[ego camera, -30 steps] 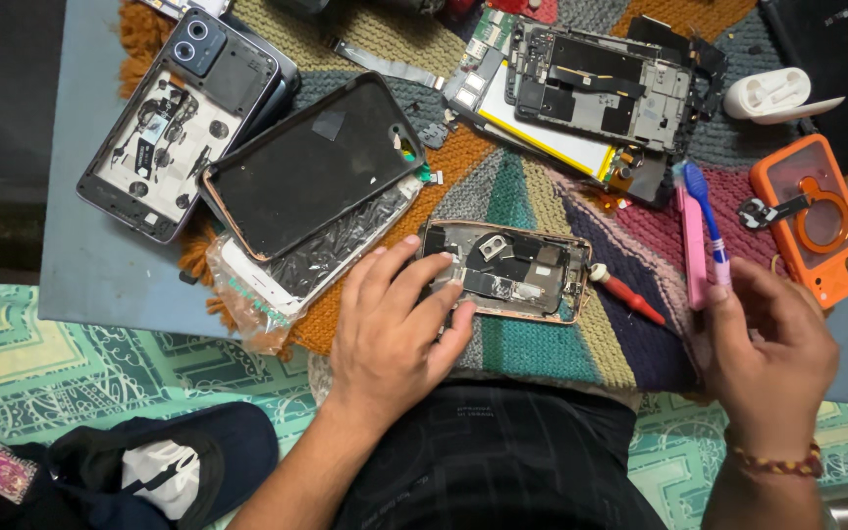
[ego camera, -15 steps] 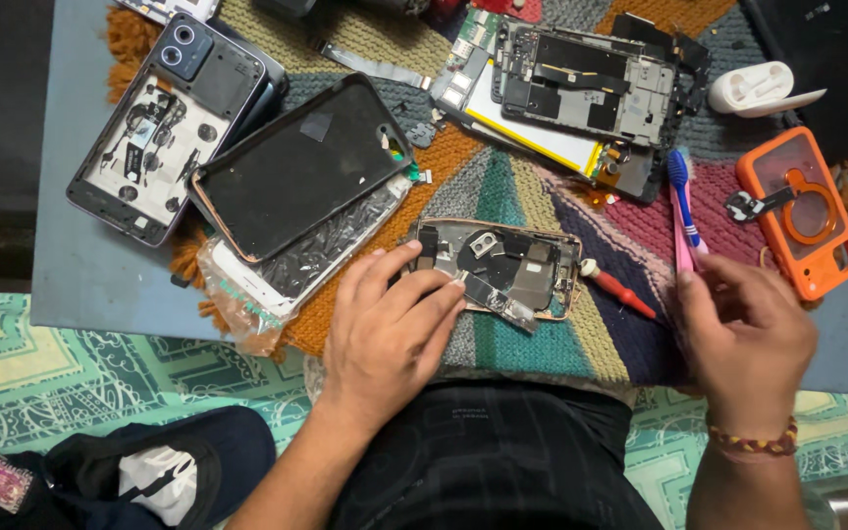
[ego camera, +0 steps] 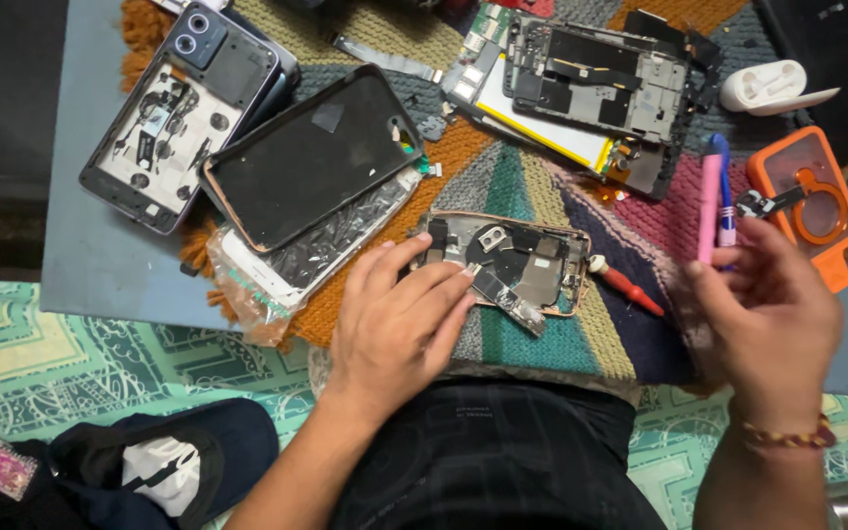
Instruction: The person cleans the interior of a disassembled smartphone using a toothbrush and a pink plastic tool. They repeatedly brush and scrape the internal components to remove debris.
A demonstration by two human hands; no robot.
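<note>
An opened phone frame [ego camera: 527, 257] with exposed boards lies on the colourful woven mat [ego camera: 503, 334] in front of me. My left hand [ego camera: 399, 319] rests flat on its left end, fingertips touching the inner parts. My right hand [ego camera: 768, 314] hovers at the right, fingers curled around the lower end of a pink and a blue tool [ego camera: 714, 191]. A red-handled screwdriver [ego camera: 628, 287] lies on the mat between the two hands, just right of the phone frame.
A black phone back [ego camera: 311, 157] lies on a bagged screen [ego camera: 287, 265]; another stripped phone [ego camera: 184, 113] at left. A dismantled phone with a battery [ego camera: 581, 93] sits at the top, an orange case [ego camera: 817, 201] and white earbud case [ego camera: 768, 86] at right. A dark cap [ego camera: 164, 461] lies on the floor.
My right hand has moved up and closed around the lower end of the pink and blue tools. My left hand stays on the phone frame. The view has shifted slightly.
</note>
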